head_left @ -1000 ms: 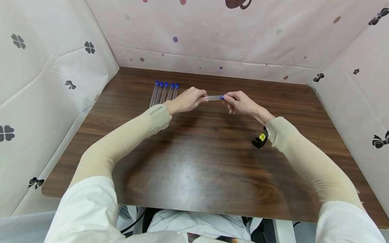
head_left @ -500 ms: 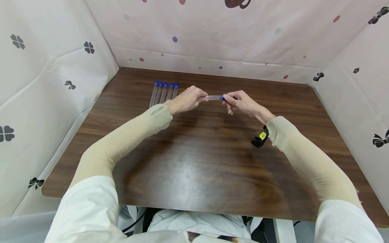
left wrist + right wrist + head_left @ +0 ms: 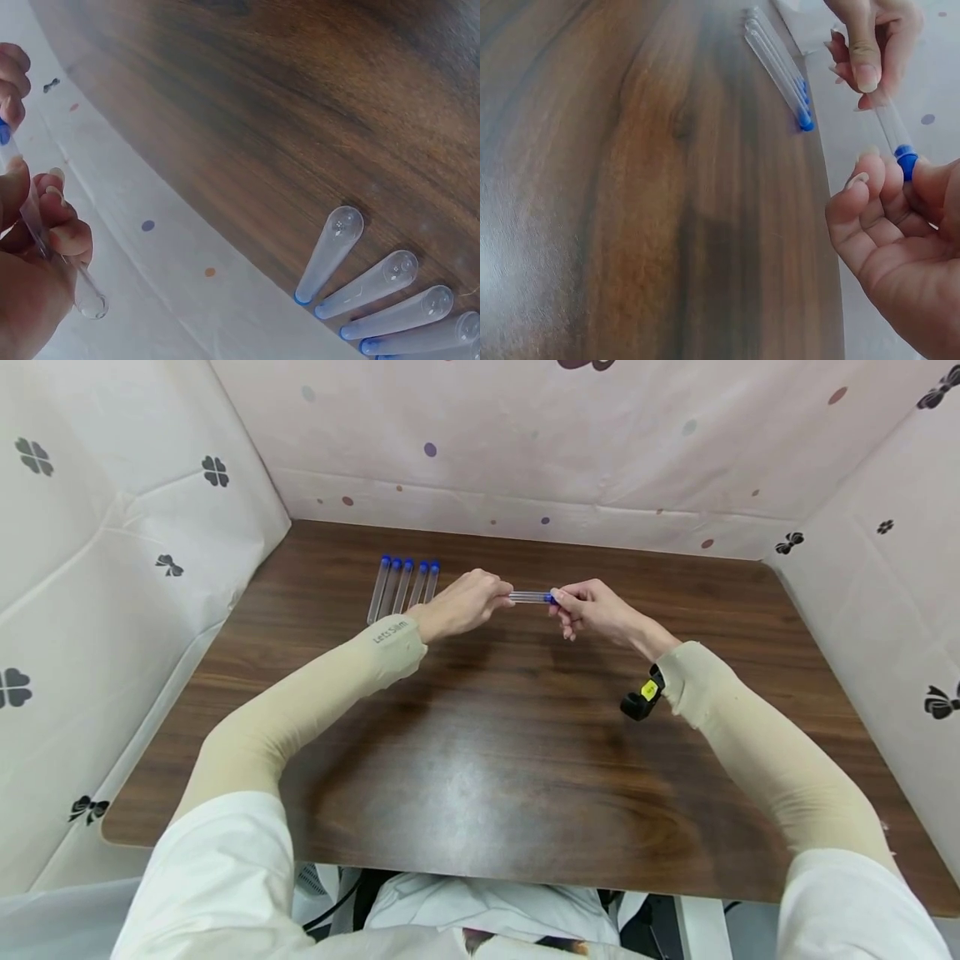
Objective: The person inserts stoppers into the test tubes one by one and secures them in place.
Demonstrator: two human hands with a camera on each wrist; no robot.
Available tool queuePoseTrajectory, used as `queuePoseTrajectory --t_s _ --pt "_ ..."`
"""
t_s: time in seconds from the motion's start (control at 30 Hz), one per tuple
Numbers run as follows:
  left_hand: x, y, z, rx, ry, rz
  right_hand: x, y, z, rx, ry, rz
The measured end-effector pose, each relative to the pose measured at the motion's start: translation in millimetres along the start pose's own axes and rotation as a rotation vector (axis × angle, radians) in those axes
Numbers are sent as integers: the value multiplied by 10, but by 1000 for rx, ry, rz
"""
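Note:
A clear test tube with a blue stopper is held nearly level above the table, between both hands. My left hand grips its clear body, and the rounded end sticks out past the fingers in the left wrist view. At the other end, my right hand pinches the blue stopper between thumb and forefinger. The stopper sits in the tube's mouth. Behind the left forearm, several more capped test tubes lie side by side in a row on the table, blue ends toward the back wall.
The dark wood table spans the space between the arms. White patterned sheeting walls off the back and both sides. A black wrist camera hangs below the right forearm.
Both hands keep their hold on the tube and stopper almost without moving. The head view has shifted slightly.

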State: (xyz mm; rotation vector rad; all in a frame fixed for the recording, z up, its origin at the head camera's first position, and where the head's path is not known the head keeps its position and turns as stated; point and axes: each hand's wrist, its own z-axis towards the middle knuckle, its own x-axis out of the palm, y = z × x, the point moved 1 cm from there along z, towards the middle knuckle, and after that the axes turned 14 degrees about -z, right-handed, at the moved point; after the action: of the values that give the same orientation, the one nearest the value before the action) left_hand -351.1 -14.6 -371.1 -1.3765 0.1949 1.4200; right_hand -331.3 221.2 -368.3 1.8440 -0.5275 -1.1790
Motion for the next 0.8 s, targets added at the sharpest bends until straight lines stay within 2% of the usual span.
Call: queuePoseTrajectory --t_s 0.13,0.33,0.53,0.8 --pt "6 -9 4 -1 6 5 -5 3 -6 14 21 48" --pt "-1 -27 30 19 -46 -4 -63 61 -13 9 3 66" --pt "-1 -47 19 19 -33 -7 -93 99 -30 69 45 69" --pt "-16 -74 17 34 -56 52 -102 108 -36 80 87 171"
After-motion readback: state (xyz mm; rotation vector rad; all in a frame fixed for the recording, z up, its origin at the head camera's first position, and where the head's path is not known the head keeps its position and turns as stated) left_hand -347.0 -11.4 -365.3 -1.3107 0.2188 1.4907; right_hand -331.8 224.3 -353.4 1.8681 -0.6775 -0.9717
